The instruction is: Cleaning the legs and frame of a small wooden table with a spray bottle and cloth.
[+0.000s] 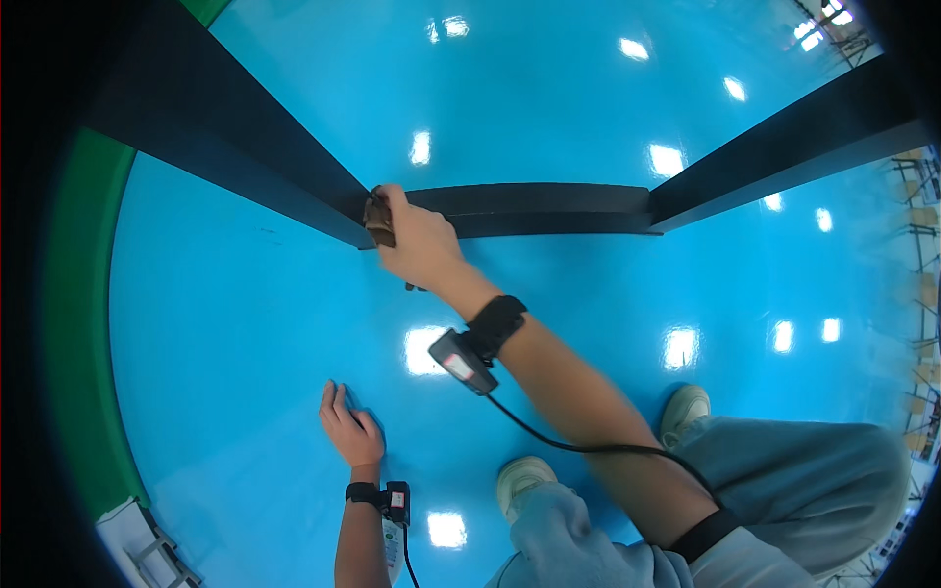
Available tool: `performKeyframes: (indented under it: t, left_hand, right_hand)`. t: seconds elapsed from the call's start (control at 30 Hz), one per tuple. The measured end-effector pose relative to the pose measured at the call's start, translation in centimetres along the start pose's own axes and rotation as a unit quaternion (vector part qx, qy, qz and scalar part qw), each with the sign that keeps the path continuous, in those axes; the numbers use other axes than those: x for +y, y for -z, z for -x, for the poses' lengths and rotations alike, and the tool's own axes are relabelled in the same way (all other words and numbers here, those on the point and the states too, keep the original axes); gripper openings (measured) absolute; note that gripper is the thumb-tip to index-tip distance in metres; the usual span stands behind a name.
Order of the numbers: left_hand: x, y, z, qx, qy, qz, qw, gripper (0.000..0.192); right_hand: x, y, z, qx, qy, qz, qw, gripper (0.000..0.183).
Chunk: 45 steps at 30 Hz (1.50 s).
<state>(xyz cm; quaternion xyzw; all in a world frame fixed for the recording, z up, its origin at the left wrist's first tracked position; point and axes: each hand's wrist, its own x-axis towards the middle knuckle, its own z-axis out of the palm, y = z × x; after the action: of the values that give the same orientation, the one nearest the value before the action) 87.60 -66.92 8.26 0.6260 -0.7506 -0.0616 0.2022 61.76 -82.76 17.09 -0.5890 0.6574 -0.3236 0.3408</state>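
Note:
My right hand (423, 239) reaches across to the left lower corner of a black frame (529, 209). It grips a small brown object (379, 220) against that corner; the fingers hide part of it, so its exact kind cannot be told. Just below this hand, small dark bits (415, 287) show on the glossy blue floor (242, 316), partly covered by the wrist. My left hand (353, 430) rests low on the floor with the fingers apart and no object visible in it.
Black beams rise from both ends of the crossbar, one left (250, 110) and one right (779, 140). A green strip (81, 331) borders the floor at left. A white and grey object (143, 547) lies bottom left. Cabled devices (464, 360) are strapped to both wrists.

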Motion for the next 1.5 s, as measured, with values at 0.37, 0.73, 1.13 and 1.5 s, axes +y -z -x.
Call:
performKeyframes:
  t: [0.37, 0.73, 1.13, 1.5]
  left_hand:
    - [-0.1, 0.0, 0.1, 0.001, -0.001, 0.009, 1.000, 0.041]
    - [-0.1, 0.1, 0.1, 0.005, 0.006, 0.009, 1.000, 0.042]
    - [0.1, 0.2, 0.0, 0.000, 0.016, 0.020, 1.000, 0.042]
    - [-0.6, 0.3, 0.1, -0.001, 0.017, 0.023, 1.000, 0.043]
  right_hand:
    - [-0.4, 2.2, -1.1, -0.066, 0.007, 0.104, 0.992, 0.048]
    - [2.9, 6.2, 1.6, -0.012, 0.011, 0.236, 0.972, 0.049]
    - [4.9, 2.7, -7.2, 0.066, -0.069, 0.155, 0.983, 0.033]
    - [4.3, 2.4, -8.0, -0.042, 0.004, 0.032, 0.999, 0.027]
